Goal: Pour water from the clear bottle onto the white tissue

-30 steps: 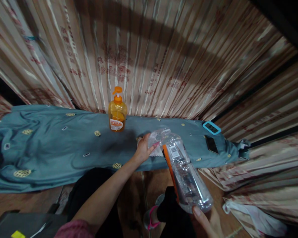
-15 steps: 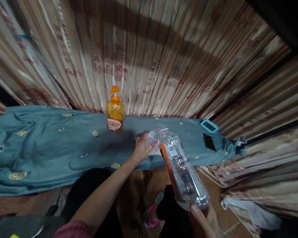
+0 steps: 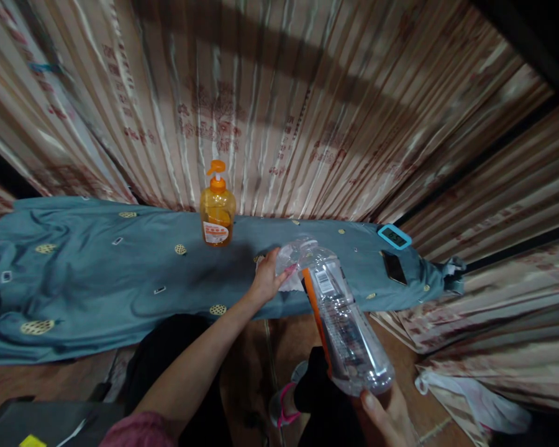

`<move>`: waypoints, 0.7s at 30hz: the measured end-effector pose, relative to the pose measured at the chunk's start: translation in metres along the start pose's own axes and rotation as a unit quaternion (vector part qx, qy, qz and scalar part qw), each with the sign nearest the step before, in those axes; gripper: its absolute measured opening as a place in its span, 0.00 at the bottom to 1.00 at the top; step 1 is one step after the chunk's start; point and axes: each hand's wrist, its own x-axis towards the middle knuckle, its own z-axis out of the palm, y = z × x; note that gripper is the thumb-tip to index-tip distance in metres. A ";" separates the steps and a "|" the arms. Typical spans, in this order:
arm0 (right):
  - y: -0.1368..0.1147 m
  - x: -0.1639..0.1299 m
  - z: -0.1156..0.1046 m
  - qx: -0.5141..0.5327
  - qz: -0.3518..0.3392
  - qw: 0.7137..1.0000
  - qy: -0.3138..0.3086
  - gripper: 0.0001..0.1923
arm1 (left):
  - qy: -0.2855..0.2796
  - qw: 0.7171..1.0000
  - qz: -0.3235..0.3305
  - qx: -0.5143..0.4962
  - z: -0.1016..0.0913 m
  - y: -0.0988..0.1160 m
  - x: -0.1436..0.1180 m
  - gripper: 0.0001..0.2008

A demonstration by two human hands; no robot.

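Observation:
A large clear plastic bottle (image 3: 349, 323) with an orange label edge and a barcode slants across the front. Its mouth points up and left, toward a smaller clear plastic piece (image 3: 289, 253) whose kind I cannot make out. My left hand (image 3: 266, 278) is closed around that piece, thumb along its near side. Something white and thin, like tissue (image 3: 292, 283), shows under the fingers. With my right hand (image 3: 386, 415) I grip the large bottle at its base, thumb on the near edge; the other fingers are mostly hidden behind it.
An orange pump bottle (image 3: 217, 211), partly filled, stands on the green patterned cloth (image 3: 97, 261). At the cloth's right end are a blue-framed digital clock (image 3: 394, 236) and a dark phone (image 3: 394, 267). Pleated curtains (image 3: 261, 124) hang behind; a dark stool-like surface (image 3: 51, 422) is lower left.
The view has shifted very slightly. Both hands keep their hold, and the large bottle stays at nearly the same tilt.

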 end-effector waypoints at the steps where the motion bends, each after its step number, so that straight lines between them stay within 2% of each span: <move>1: 0.000 0.000 0.000 -0.004 0.002 1.000 -0.001 0.40 | 0.000 1.000 0.000 0.005 0.000 0.001 0.000 0.26; 5: -0.002 -0.002 0.001 -0.026 0.013 0.999 0.015 0.40 | -0.002 0.999 0.007 0.034 0.000 0.001 0.000 0.27; 11: 0.001 0.001 -0.004 -0.045 -0.013 0.999 0.007 0.32 | 0.003 0.998 0.013 0.055 0.001 -0.002 -0.001 0.27; 21: 0.003 0.005 -0.009 -0.044 -0.023 0.999 0.008 0.31 | 0.005 0.998 0.017 0.055 0.000 0.003 -0.001 0.25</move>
